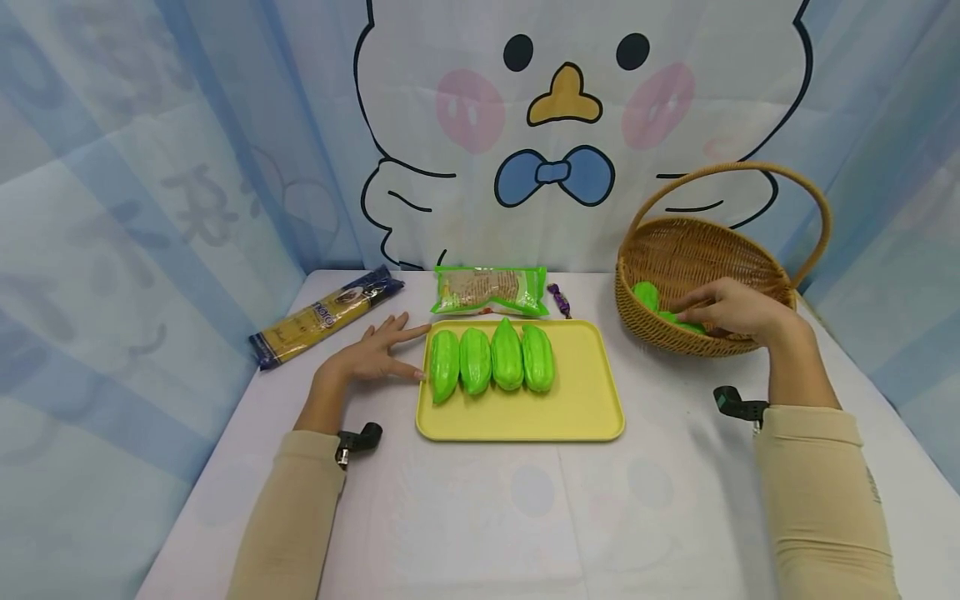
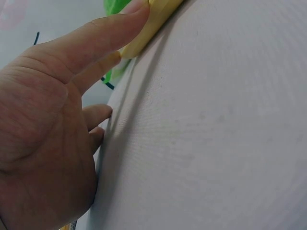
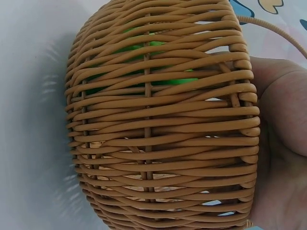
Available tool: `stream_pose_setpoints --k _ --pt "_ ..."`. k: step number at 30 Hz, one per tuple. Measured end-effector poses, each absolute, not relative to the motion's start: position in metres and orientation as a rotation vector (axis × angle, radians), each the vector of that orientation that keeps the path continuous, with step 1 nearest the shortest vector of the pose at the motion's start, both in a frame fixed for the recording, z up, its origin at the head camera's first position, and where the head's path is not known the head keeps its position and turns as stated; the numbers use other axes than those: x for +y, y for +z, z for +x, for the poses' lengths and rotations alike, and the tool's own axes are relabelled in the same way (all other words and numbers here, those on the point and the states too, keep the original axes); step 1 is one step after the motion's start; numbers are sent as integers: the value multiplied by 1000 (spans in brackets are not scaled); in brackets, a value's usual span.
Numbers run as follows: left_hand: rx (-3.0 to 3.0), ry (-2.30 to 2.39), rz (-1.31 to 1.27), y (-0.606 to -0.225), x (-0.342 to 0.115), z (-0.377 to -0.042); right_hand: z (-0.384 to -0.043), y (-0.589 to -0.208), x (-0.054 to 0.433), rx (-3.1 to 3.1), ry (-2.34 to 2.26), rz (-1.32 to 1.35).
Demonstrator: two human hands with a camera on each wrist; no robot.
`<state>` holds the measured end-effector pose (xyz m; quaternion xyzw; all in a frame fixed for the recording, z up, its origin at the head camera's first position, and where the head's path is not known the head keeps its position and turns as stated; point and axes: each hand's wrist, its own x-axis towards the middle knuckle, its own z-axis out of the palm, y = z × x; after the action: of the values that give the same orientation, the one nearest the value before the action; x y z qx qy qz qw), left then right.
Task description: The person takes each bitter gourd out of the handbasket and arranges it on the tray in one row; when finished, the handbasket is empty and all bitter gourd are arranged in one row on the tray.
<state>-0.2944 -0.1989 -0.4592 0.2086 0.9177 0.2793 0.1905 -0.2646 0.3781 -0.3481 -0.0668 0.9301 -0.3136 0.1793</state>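
My left hand [image 1: 378, 348] lies at the left edge of a yellow tray [image 1: 585, 417], fingers spread, thumb and forefinger touching its rim. Several bright-green, ridged toy vegetables [image 1: 507, 357], shaped like stubby cucumbers, lie side by side on the tray. Over on the right, my right hand [image 1: 738, 310] reaches into a brown wicker basket [image 1: 637, 325]. Its fingertips are at a green toy vegetable [image 1: 686, 323] inside; another green one [image 1: 645, 293] shows beside it. In the right wrist view the woven wall [image 3: 158, 115] hides the fingers, so their hold is unclear.
Behind the tray lies a green-edged clear food packet [image 1: 491, 292], with a small purple wrapped candy [image 1: 558, 300] to its right. A yellow and dark-blue long packet [image 1: 326, 317] rests at the back left. The basket's tall handle [image 1: 821, 208] arches above it.
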Motion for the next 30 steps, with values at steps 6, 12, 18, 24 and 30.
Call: stream_pose_setpoints --k 6,12,18,24,30 --pt "2577 781 592 -458 -199 -294 -262 -343 381 2645 -860 -190" --pt "2578 769 581 -459 -199 -295 -256 -335 385 2693 -817 -201" --pt "2576 773 582 -459 -199 -295 -251 -327 390 2778 -827 -174" --pt "2578 772 592 -459 -199 -295 -246 -320 393 2836 -888 -174" --pt "2577 768 600 -460 -199 -296 -242 -314 386 2888 -920 -180"
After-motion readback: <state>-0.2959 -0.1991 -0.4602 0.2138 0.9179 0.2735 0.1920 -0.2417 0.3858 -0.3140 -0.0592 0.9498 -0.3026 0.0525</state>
